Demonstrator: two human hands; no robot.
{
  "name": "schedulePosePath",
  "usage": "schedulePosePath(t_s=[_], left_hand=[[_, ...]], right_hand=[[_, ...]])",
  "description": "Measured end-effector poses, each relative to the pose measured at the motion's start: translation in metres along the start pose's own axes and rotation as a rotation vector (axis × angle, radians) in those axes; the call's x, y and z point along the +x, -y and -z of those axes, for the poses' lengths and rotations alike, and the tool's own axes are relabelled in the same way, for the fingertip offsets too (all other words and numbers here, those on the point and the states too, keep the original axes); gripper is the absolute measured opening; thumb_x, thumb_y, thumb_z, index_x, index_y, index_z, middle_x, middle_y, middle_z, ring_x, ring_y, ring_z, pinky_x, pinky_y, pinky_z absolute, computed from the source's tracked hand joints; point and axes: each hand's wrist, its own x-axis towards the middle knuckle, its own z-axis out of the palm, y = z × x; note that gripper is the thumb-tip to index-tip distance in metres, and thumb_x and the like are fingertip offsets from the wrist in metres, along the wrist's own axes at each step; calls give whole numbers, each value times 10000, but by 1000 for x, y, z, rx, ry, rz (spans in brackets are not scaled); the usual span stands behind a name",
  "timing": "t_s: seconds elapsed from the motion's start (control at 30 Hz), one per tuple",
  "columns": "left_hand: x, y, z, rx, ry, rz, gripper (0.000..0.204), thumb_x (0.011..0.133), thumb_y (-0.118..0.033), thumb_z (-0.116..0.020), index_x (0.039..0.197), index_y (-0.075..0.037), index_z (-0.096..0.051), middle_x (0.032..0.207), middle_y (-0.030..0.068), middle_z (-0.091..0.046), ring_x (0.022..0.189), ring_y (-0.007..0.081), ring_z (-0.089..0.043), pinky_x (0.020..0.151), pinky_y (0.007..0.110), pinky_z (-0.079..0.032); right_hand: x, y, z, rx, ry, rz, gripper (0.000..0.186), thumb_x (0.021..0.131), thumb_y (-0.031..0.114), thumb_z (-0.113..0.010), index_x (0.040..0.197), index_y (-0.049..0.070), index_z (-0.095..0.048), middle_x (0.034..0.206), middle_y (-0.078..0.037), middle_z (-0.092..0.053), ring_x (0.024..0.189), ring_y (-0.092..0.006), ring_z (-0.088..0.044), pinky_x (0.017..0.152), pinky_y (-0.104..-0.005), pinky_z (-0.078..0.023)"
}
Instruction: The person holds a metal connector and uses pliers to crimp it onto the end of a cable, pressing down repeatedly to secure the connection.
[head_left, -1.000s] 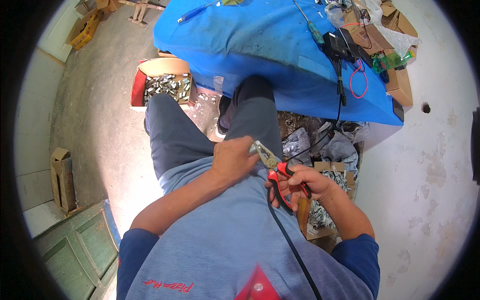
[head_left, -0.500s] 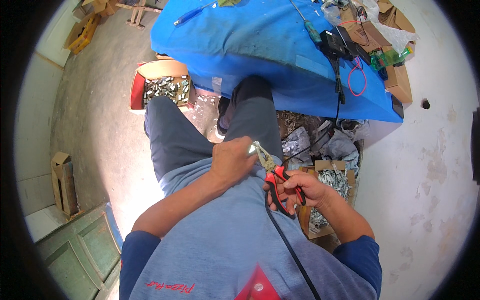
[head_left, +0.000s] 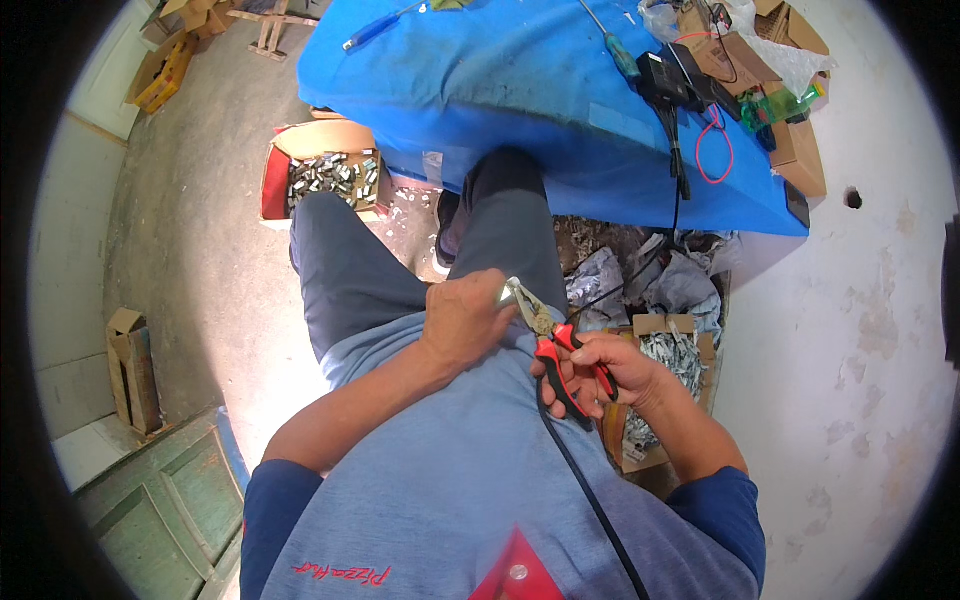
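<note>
Over my lap, my right hand [head_left: 605,375] is wrapped round the red and black handles of a pair of long-nose pliers [head_left: 541,322]. The jaws point up and left, and their tips meet a small shiny metal piece [head_left: 508,291] at the fingers of my left hand [head_left: 464,312]. That hand is closed, its back turned up, and its fingertips are hidden, so the grip on the metal piece shows only at its edge. The wrist rests near my thigh. A black cable [head_left: 590,480] runs down over my shirt from beside the pliers.
A blue-covered table [head_left: 480,90] stands ahead, bearing screwdrivers [head_left: 622,58], a black adapter [head_left: 665,80] and a green bottle [head_left: 780,105]. One box [head_left: 275,185] of small metal parts sits on the floor left; another box [head_left: 662,326] of metal strips is beside my right arm.
My right hand and the pliers have shifted very slightly to the right. The left hand stays in place, with the jaws still at the metal piece.
</note>
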Motion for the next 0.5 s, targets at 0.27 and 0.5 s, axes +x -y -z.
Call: schedulePosePath(t_s=[0.27, 0.5], left_hand=[[0, 2, -1, -21, -2, -29, 279, 715, -186, -779, 762, -45, -542, 717, 145, -617, 665, 371, -627, 570, 467, -466], [-2, -2, -3, -75, -21, -73, 251, 752, -190, -755, 740, -46, -550, 658, 157, -600, 630, 361, -624, 560, 453, -465]], right_hand=[[-6, 13, -37, -733, -425, 3, 289, 943, 226, -533, 1094, -18, -567, 822, -119, -678, 680, -195, -691, 520, -304, -520], [-5, 0, -10, -1230, -890, 306, 328, 897, 220, -554, 1091, -43, -572, 761, -120, -674, 682, -194, -670, 587, -366, -518]])
